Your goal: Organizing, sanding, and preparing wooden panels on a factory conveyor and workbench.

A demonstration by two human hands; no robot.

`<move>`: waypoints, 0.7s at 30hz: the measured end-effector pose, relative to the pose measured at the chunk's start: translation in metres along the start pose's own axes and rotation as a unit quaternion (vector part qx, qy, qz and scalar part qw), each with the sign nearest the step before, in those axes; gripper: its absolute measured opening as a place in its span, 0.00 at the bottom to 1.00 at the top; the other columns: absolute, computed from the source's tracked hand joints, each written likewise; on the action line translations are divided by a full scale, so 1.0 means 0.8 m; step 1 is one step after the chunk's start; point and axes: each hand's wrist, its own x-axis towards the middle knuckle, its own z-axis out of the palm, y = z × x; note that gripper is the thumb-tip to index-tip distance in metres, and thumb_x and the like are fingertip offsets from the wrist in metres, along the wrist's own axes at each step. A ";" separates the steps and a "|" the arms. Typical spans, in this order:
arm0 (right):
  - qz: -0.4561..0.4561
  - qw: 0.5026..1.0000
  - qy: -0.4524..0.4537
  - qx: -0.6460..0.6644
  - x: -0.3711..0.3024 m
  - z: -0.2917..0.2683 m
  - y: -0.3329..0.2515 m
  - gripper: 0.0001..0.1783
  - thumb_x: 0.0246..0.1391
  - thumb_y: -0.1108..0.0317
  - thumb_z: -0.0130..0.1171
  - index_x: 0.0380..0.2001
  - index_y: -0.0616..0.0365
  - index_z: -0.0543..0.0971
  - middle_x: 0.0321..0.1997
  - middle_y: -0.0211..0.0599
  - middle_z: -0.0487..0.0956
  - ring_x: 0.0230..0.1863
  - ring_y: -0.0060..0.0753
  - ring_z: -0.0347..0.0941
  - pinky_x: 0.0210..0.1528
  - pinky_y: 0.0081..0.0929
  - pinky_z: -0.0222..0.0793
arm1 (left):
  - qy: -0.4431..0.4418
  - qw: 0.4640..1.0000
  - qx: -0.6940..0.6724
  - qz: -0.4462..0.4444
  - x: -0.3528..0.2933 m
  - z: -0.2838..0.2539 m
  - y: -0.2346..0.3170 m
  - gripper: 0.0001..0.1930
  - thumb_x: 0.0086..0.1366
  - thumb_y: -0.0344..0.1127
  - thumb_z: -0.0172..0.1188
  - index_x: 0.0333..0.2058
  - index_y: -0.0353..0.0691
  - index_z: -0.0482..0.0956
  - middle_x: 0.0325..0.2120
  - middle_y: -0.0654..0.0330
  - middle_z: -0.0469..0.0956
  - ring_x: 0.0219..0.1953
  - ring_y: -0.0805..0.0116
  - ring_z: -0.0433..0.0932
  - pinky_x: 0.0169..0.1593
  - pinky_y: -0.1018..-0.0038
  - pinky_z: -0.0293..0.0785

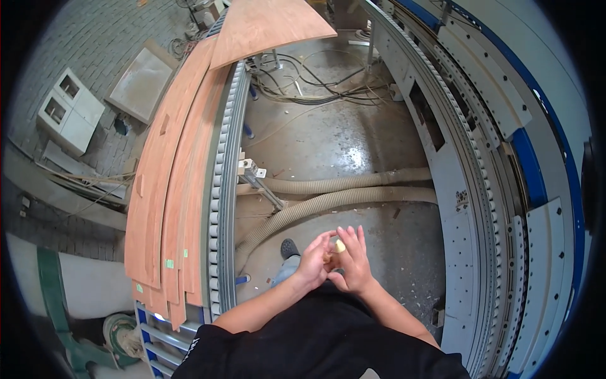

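Note:
In front of my body, my left hand (314, 263) and my right hand (355, 262) meet. The left fingers curl toward the right hand; what they hold, if anything, is hidden. My right hand has its fingers stretched upward, with the thumb apart and lower down. A small pale-yellow piece (339, 246) shows at the right hand's fingers, beside the left fingertips. It is too small to tell whether it is wrapped on a finger or pinched.
Stacked reddish wood sheets (167, 189) lie on the left, beside a roller conveyor (222, 177). One broad sheet (271, 25) sticks out at the far end. Ribbed hoses (341, 194) and black cables (309, 98) cross the floor ahead. A grey machine frame (467, 240) runs along the right.

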 end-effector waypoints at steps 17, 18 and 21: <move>-0.169 0.981 -0.087 0.025 0.050 -0.023 -0.026 0.25 0.53 0.48 0.56 0.45 0.57 0.77 0.62 0.43 0.70 0.62 0.46 0.67 0.66 0.48 0.55 | -0.423 0.891 0.048 0.155 0.010 -0.004 -0.041 0.37 0.69 0.46 0.47 0.69 0.47 0.39 0.69 0.54 0.43 0.71 0.55 0.43 0.70 0.55 0.42; -0.167 0.983 -0.074 0.005 0.049 -0.025 -0.026 0.26 0.52 0.48 0.56 0.45 0.58 0.77 0.61 0.44 0.71 0.62 0.46 0.66 0.67 0.47 0.54 | -0.422 0.890 0.043 0.166 0.009 -0.001 -0.043 0.37 0.69 0.46 0.47 0.69 0.47 0.39 0.70 0.55 0.43 0.71 0.55 0.43 0.70 0.55 0.41; -0.158 0.987 -0.030 -0.029 0.057 -0.037 -0.033 0.25 0.53 0.51 0.57 0.45 0.61 0.77 0.56 0.46 0.75 0.55 0.47 0.72 0.62 0.43 0.61 | -0.418 0.886 0.028 0.200 0.007 0.006 -0.047 0.37 0.69 0.47 0.46 0.69 0.46 0.37 0.70 0.55 0.41 0.71 0.54 0.41 0.71 0.54 0.38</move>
